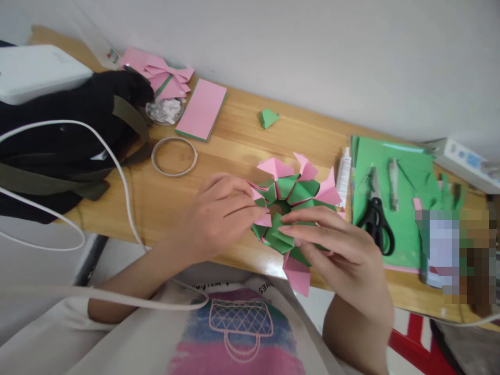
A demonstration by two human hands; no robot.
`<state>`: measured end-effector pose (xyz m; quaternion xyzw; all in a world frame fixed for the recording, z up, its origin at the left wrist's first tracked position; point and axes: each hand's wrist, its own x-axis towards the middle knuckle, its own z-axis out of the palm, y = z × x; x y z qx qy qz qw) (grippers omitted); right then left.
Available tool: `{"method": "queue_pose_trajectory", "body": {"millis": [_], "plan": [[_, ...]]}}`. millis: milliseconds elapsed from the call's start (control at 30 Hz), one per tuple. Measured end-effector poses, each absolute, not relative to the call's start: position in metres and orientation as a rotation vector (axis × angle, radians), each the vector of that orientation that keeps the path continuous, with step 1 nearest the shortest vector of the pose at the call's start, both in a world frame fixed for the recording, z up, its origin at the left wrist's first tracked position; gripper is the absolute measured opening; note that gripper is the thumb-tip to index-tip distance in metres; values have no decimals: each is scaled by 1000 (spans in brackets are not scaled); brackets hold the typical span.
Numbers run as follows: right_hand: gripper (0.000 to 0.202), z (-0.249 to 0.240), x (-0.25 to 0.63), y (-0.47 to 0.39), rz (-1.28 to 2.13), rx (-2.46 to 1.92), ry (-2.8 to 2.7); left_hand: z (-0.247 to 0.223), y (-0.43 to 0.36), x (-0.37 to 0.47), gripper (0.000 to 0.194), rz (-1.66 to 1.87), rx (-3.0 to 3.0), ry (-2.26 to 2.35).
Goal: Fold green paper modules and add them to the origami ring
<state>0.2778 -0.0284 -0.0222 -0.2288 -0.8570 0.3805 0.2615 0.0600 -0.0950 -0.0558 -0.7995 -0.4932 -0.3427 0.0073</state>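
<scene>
A ring-shaped paper wreath (287, 186), folded from green sections with pink tips pointing outward, is held between my two hands above the wooden desk. My left hand (230, 216) grips its left side, fingers bent over a pink flap (264, 219). On the lower right, my right hand (344, 245) pinches a green section, thumb below and fingers above. A hole shows in the middle of the ring. My right fingers hide part of its right side.
A green folded piece (269, 119) and a stack of pink paper (203, 109) lie toward the wall. A tape roll (174, 157) sits left; a glue tube (344, 174), scissors (375, 219) and green sheets (406, 239) are right. A white cable (121, 172) crosses beside a black bag (78, 140).
</scene>
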Motion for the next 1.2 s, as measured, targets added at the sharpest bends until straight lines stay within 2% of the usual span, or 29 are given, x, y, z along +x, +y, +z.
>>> {"method": "queue_pose_trajectory", "body": {"millis": [233, 633, 933, 1200], "plan": [[19, -24, 276, -27, 1036, -506, -2374, -55, -96, 61, 7, -1114, -2409, -1615], [26, -24, 282, -36, 909, -471, -2384, -67, -122, 56, 15, -1064, -2276, -1830], [22, -21, 281, -43, 900, -474, -2401, -69, -117, 66, 16, -1723, -2329, -2024], [27, -25, 288, -49, 926, -520, -2340, -67, -102, 80, 14, -1830, -2219, -2242]]}}
